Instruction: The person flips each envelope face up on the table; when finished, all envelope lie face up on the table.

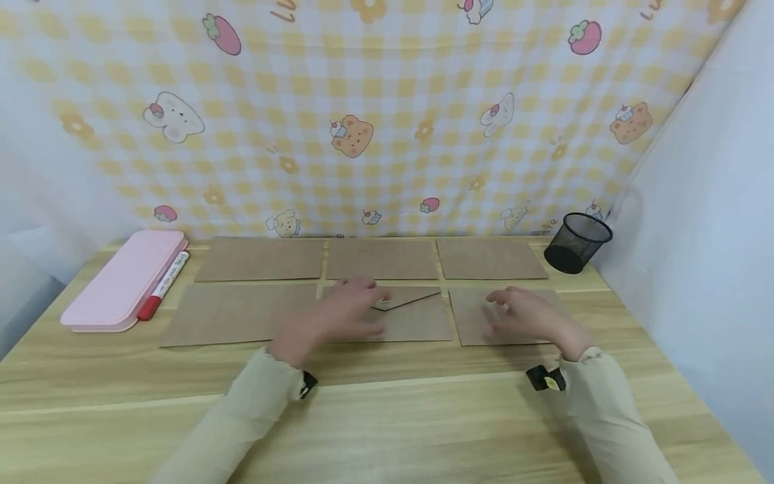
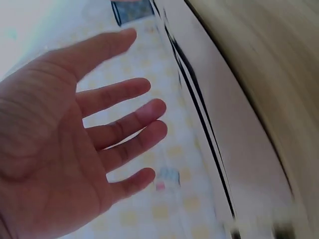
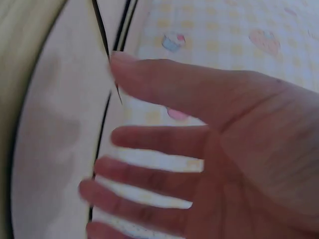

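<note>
Brown kraft-paper envelopes lie flat in two rows of three. The front middle envelope (image 1: 411,321) shows a pointed flap with a dark edge and a small round fastener near its tip. My left hand (image 1: 338,312) is over its left part, with fingers apart and nothing in them; the left wrist view shows the bare palm (image 2: 55,149). Over the front right envelope (image 1: 468,312) is my right hand (image 1: 532,316), its thumb and fingers spread and holding nothing in the right wrist view. The front left envelope (image 1: 224,312) is partly behind my left arm.
Behind are the back left (image 1: 263,259), back middle (image 1: 382,260) and back right (image 1: 491,259) envelopes. A pink case (image 1: 127,279) and a red-capped marker (image 1: 164,285) lie at left. A black mesh cup (image 1: 577,242) stands at the back right. A patterned curtain (image 1: 387,181) hangs behind the table.
</note>
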Motion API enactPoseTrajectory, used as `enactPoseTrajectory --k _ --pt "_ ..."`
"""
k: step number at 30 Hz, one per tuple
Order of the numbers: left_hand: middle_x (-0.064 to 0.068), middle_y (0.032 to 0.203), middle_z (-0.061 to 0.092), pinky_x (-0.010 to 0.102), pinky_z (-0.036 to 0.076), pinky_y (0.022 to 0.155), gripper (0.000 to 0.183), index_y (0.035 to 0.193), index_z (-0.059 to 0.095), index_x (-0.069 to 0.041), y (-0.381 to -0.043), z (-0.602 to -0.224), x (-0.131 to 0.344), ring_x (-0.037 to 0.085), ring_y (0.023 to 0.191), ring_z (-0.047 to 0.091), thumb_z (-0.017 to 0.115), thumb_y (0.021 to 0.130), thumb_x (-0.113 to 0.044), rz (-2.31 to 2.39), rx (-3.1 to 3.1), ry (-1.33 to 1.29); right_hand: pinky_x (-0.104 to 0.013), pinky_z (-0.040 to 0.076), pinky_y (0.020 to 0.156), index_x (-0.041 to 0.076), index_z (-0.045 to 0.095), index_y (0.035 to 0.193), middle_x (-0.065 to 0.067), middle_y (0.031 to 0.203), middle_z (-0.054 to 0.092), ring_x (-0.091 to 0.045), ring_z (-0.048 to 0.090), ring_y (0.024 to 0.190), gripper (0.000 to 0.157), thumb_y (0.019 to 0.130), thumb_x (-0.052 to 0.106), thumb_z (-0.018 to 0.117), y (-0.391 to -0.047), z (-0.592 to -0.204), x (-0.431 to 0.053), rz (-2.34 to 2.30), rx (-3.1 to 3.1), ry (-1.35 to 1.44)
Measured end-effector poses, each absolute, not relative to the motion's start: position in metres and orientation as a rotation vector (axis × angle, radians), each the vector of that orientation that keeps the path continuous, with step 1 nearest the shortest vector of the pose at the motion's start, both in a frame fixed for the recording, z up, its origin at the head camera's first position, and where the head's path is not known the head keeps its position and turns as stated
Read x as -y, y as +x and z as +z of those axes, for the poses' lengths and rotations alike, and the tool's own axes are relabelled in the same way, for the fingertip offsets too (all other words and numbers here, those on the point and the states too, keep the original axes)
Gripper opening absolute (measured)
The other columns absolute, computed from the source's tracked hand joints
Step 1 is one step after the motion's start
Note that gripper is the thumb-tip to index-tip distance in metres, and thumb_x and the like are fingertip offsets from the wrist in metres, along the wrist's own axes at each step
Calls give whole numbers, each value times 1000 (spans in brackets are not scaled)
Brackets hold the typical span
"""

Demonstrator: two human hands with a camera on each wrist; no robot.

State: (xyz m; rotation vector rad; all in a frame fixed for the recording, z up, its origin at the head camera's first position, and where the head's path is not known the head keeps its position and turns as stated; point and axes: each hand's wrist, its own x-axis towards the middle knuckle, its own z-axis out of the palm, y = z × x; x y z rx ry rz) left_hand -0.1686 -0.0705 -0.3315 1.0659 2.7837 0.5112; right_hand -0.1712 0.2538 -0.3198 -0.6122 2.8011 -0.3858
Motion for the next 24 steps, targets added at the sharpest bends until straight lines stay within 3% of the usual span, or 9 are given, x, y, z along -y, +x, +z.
enactPoseTrajectory --k 6,10,16,20,24 --pt "14 140 38 38 30 104 74 140 40 -8 -176 -339 13 26 128 36 73 79 -37 570 -2630 1197 -54 38 91 -8 48 128 -31 126 46 -46 45 113 71 73 28 77 -167 -314 -268 -298 -2789 -560" --pt "16 151 19 42 21 108 88 146 29 -13 -178 -341 -27 27 138 18 73 77 -44 493 -2572 1120 -57 33 95 -9 40 133 -33 132 40 -49 39 118 83 69 23 80 -169 -316 -270 -321 -2764 -557" --pt "17 153 -1 50 10 109 104 150 16 -18 -179 -349 -65 33 139 -1 76 71 -50 414 -2547 992 -59 27 98 -9 30 139 -34 139 29 -49 31 124 97 64 23 83 -173 -323 -271 -365 -2713 -512" --pt "18 153 -5 53 7 108 113 151 13 -20 -183 -353 -72 34 139 -3 78 65 -54 368 -2561 920 -59 25 100 -11 27 139 -36 140 25 -50 27 126 103 62 25 84 -174 -328 -270 -382 -2695 -533" --pt "19 153 0 54 8 107 117 151 12 -19 -188 -355 -75 35 139 0 80 62 -54 359 -2550 898 -58 24 101 -11 26 140 -35 141 24 -49 24 128 105 61 24 85 -175 -331 -271 -389 -2659 -526"
